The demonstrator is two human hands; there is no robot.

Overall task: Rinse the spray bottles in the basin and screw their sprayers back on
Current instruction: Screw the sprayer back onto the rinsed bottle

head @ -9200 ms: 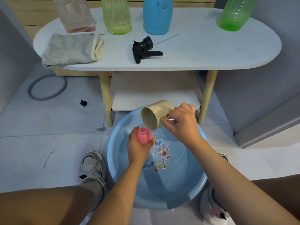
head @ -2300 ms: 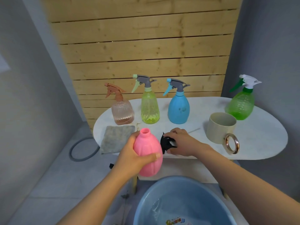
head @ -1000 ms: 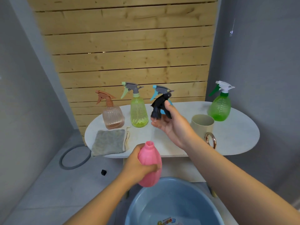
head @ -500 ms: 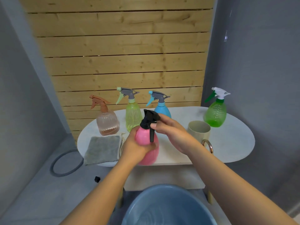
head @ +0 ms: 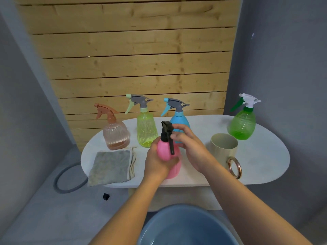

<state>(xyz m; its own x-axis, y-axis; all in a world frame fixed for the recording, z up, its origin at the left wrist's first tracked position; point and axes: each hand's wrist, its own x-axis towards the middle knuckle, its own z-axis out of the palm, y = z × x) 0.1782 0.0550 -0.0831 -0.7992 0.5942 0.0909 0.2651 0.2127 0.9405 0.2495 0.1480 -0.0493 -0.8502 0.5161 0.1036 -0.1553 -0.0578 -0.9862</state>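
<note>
You gripped the upright pink bottle (head: 168, 157) left-handed (head: 155, 162) | right hand (head: 190, 144) pinched black sprayer (head: 166, 131), trigger hanging toward you.

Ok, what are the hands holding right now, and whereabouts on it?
The left hand grips the pink bottle around its body. The right hand has its fingers on the black sprayer at the bottle's neck.

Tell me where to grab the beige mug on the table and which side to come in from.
Take the beige mug by its gold ring handle, coming from the near, front side. It stands upright with the handle turned toward the table edge nearest the person, and nothing blocks that side. Its back faces the green spray bottle, so reaching from behind looks more awkward.
</note>
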